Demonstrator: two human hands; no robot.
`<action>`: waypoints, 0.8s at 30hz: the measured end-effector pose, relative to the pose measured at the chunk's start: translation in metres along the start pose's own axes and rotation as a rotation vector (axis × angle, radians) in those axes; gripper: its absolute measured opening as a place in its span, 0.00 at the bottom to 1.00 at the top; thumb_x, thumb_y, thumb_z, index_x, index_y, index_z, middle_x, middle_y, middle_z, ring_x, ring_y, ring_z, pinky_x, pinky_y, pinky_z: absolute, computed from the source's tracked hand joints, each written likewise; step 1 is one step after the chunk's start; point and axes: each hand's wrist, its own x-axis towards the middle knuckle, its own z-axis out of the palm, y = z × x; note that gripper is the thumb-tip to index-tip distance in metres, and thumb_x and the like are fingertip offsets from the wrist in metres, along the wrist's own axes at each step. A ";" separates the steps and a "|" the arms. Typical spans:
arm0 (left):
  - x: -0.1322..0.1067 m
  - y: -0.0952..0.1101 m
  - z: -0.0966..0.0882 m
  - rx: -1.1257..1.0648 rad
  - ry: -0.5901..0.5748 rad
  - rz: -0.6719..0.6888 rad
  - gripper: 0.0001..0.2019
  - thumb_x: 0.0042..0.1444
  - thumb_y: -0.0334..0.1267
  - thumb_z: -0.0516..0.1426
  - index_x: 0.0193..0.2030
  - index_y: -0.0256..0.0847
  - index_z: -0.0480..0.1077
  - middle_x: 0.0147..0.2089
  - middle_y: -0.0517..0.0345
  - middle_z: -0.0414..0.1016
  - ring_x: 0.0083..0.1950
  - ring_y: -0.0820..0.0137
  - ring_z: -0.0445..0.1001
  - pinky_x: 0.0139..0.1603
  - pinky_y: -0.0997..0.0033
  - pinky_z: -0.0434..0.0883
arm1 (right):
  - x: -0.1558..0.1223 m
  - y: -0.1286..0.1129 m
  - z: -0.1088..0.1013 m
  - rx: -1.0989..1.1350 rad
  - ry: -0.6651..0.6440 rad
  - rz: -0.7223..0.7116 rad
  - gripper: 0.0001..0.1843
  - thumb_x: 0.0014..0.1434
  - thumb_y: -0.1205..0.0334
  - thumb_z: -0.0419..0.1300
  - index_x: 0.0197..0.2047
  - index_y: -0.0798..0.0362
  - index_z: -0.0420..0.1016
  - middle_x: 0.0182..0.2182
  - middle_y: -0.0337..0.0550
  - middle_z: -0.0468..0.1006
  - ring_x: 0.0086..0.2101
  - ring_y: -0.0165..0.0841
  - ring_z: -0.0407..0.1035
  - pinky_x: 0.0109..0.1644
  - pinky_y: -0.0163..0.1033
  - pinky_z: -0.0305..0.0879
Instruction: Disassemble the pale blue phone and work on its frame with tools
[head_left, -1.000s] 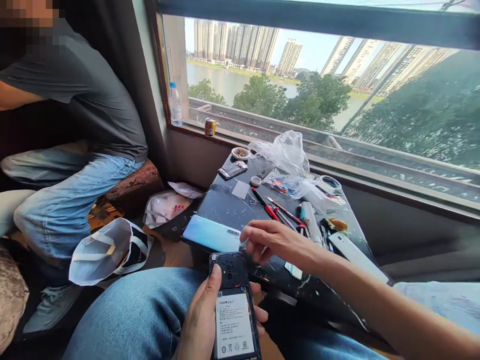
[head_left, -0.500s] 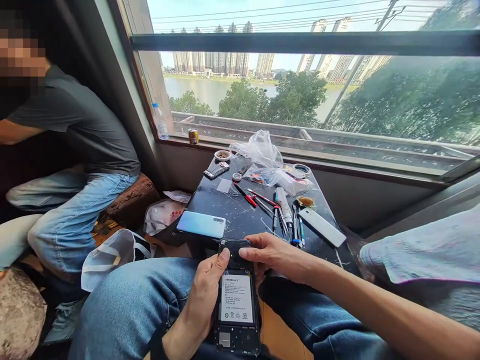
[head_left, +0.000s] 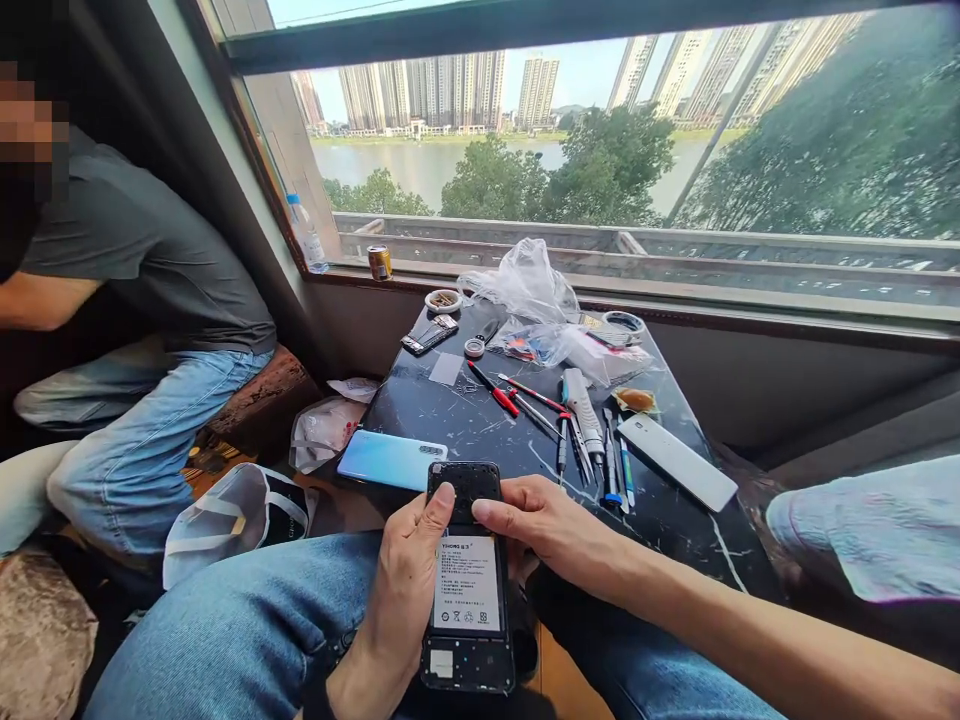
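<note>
An opened smartphone (head_left: 469, 655) is held upright above my lap, its back cover off and a white-labelled battery (head_left: 468, 585) showing in the middle. My left hand (head_left: 401, 570) grips its left edge, with the thumb on the black upper section. My right hand (head_left: 536, 515) holds the upper right edge, its thumb pressed on that same section; the fingers behind the phone are hidden. Just beyond, on the table, lies a blue smartphone (head_left: 390, 458), partly covered by the held phone's top corner.
On the dark table (head_left: 517, 450) lie screwdrivers, tweezers (head_left: 579, 450), a red pen (head_left: 495, 390), a white tool (head_left: 583, 412), a white phone (head_left: 679, 462) and plastic bags (head_left: 529, 285). A can (head_left: 379, 263) stands on the sill. Another person (head_left: 172, 260) sits at left.
The view has tilted down and shifted slightly. Both hands keep their hold on the opened phone, whose top now overlaps the blue phone's corner. My thumbs stay on the upper section.
</note>
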 end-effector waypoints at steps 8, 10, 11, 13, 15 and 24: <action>0.002 0.002 -0.002 -0.083 -0.005 -0.085 0.17 0.62 0.51 0.60 0.37 0.36 0.73 0.27 0.54 0.78 0.26 0.68 0.75 0.29 0.71 0.72 | 0.016 0.013 -0.013 0.071 -0.174 0.078 0.32 0.55 0.29 0.61 0.32 0.55 0.71 0.25 0.40 0.76 0.26 0.31 0.72 0.34 0.36 0.68; 0.002 0.002 -0.002 -0.119 0.025 -0.094 0.15 0.61 0.49 0.61 0.40 0.36 0.74 0.29 0.54 0.79 0.27 0.68 0.76 0.30 0.71 0.73 | 0.019 0.016 -0.013 0.082 -0.171 0.073 0.33 0.55 0.29 0.61 0.32 0.56 0.71 0.25 0.40 0.76 0.26 0.30 0.71 0.34 0.37 0.68; 0.002 0.001 -0.002 -0.135 0.048 -0.095 0.15 0.60 0.49 0.62 0.42 0.36 0.75 0.31 0.54 0.79 0.29 0.68 0.77 0.31 0.71 0.73 | 0.020 0.016 -0.012 0.078 -0.165 0.070 0.32 0.54 0.30 0.61 0.32 0.56 0.71 0.25 0.40 0.76 0.26 0.30 0.71 0.34 0.36 0.68; 0.002 0.000 -0.003 -0.159 0.101 -0.096 0.16 0.58 0.48 0.63 0.45 0.36 0.76 0.34 0.53 0.81 0.31 0.67 0.78 0.34 0.70 0.75 | 0.020 0.016 -0.012 0.061 -0.149 0.066 0.32 0.53 0.30 0.63 0.32 0.55 0.71 0.24 0.39 0.76 0.26 0.31 0.71 0.33 0.36 0.66; 0.001 -0.001 -0.004 -0.174 0.138 -0.101 0.18 0.57 0.49 0.64 0.45 0.36 0.76 0.35 0.53 0.81 0.31 0.65 0.78 0.34 0.69 0.75 | 0.020 0.014 -0.012 0.045 -0.138 0.072 0.31 0.53 0.31 0.64 0.32 0.55 0.71 0.25 0.39 0.76 0.26 0.31 0.71 0.33 0.36 0.66; -0.002 -0.002 -0.009 -0.027 0.106 -0.038 0.21 0.57 0.54 0.62 0.39 0.35 0.76 0.30 0.53 0.78 0.27 0.67 0.75 0.27 0.71 0.71 | 0.020 0.014 -0.006 0.004 -0.144 0.048 0.31 0.52 0.32 0.64 0.30 0.55 0.72 0.23 0.39 0.75 0.24 0.31 0.70 0.31 0.35 0.65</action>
